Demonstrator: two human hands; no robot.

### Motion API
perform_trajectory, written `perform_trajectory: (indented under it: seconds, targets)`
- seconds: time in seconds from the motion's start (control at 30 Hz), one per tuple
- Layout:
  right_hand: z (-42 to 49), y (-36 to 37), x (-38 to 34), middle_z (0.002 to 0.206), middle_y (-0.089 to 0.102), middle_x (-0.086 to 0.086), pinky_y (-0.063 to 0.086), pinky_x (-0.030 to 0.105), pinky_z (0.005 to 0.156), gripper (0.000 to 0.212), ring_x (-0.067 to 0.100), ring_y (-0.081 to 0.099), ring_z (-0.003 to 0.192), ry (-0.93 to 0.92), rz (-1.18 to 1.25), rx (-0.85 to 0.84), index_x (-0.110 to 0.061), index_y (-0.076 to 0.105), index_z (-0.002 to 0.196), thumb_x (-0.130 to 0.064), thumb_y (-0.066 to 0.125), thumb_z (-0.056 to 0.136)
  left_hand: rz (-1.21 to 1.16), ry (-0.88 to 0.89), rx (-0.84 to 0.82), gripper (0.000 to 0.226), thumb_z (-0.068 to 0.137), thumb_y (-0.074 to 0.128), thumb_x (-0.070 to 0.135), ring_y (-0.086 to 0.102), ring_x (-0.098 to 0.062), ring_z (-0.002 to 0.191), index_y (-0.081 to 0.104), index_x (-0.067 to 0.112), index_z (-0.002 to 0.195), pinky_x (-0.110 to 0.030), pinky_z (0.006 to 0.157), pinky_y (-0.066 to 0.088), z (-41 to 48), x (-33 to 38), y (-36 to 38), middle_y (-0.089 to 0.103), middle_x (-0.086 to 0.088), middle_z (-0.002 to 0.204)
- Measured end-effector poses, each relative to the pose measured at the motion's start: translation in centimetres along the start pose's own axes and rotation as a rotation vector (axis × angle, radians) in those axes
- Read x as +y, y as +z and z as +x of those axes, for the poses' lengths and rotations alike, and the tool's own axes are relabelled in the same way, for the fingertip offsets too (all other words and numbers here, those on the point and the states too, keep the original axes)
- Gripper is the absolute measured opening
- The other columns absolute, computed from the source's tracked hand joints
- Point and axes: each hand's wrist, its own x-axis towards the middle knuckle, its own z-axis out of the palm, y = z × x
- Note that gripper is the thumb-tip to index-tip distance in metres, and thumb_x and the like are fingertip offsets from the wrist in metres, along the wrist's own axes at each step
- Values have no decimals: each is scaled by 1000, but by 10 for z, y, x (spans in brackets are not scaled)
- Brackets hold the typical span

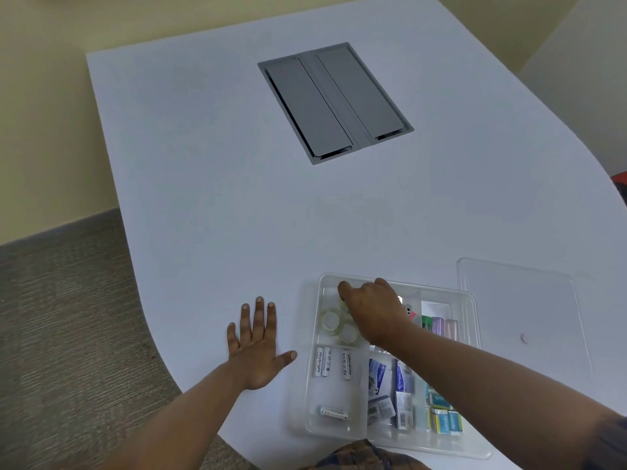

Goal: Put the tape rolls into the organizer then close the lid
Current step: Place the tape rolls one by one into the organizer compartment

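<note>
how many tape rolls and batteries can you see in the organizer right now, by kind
tape rolls: 3 visible, in the far-left compartment under the right hand, which may hide more
batteries: 4, in the near-left compartment
total: 7

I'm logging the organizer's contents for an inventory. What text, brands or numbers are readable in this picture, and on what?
"Heybright": along a white battery in the organizer.
Other batteries: print too blurred.
Small boxes: barcodes and labels too small to read.
Tape rolls and lid: no text visible.
</note>
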Motion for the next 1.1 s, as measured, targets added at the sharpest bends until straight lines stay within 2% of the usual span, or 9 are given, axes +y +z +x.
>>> perform_trajectory:
  seconds: [0.07, 0.2, 0.33, 0.43, 0.57, 0.73, 0.83, 0.93, 1.1]
  targets:
    - [1, 2, -1, 69, 65, 1, 31, 32, 67, 47, 25, 45, 55, -15, -6, -11, -15, 45, 112, 5, 59, 71, -1, 0, 2, 99, 87, 29, 72, -56, -24, 120, -51, 27, 124, -55, 108, -24, 0, 0, 0, -63, 3, 130]
    - [3, 2, 1, 83, 69, 3, 40, 33, 70, 47, 27, 63, 71, -24, 66, -53, -15, 43, 118, -2, 61, 78, 1, -5, 13, 99, 87, 29, 72, -55, -25, 121, -49, 25, 126, -55, 108, -23, -1, 1, 0, -61, 2, 132]
    - [2, -13, 8, 103, 69, -2, 52, 35, 74, 39, 25, 64, 89, 121, 386, -106, -24, 48, 117, -16, 63, 82, -7, -2, 13, 99, 88, 30, 71, -54, -26, 122, -49, 24, 126, -54, 108, -24, -1, 1, 0, -60, 1, 132]
    - [-2, -22, 15, 99, 70, -8, 51, 30, 72, 28, 19, 64, 87, 189, 467, -38, -26, 57, 106, -19, 66, 81, -8, -2, 9, 99, 88, 30, 70, -55, -26, 122, -48, 24, 126, -54, 108, -24, -1, 1, -1, -60, 1, 132]
    - [-6, -23, 9, 94, 70, -3, 49, 28, 69, 13, 21, 65, 86, 247, 421, -36, -27, 64, 98, -22, 62, 85, -11, 0, 7, 99, 88, 30, 71, -55, -25, 122, -49, 24, 126, -54, 107, -24, -1, 1, -1, -60, 1, 133]
    - [-7, -11, -12, 110, 63, -1, 46, 32, 74, 29, 23, 59, 103, -8, 283, -118, -28, 66, 110, -13, 59, 86, -10, -1, 11, 99, 88, 30, 71, -55, -25, 122, -50, 26, 125, -55, 108, -24, -1, 1, -1, -61, 2, 132]
    - [-7, -6, -16, 106, 61, 2, 41, 32, 70, 36, 26, 57, 100, -145, 196, -117, -25, 67, 114, -6, 59, 85, -6, -3, 17, 99, 87, 30, 71, -54, -26, 123, -50, 26, 125, -54, 108, -23, -1, 1, 0, -60, 1, 132]
    - [-4, -8, -17, 95, 60, 4, 37, 32, 66, 31, 27, 58, 91, -189, 110, -127, -22, 70, 102, -2, 58, 81, -7, 0, 22, 99, 87, 30, 71, -54, -25, 123, -49, 26, 125, -54, 108, -24, -1, 1, 0, -60, 2, 132]
    - [-3, -17, -11, 93, 62, 2, 48, 33, 71, 19, 24, 61, 88, -222, 41, -161, -20, 71, 93, -9, 59, 83, -3, 1, 25, 100, 87, 29, 72, -56, -24, 120, -51, 26, 123, -53, 107, -24, 0, -1, 2, -62, 3, 130]
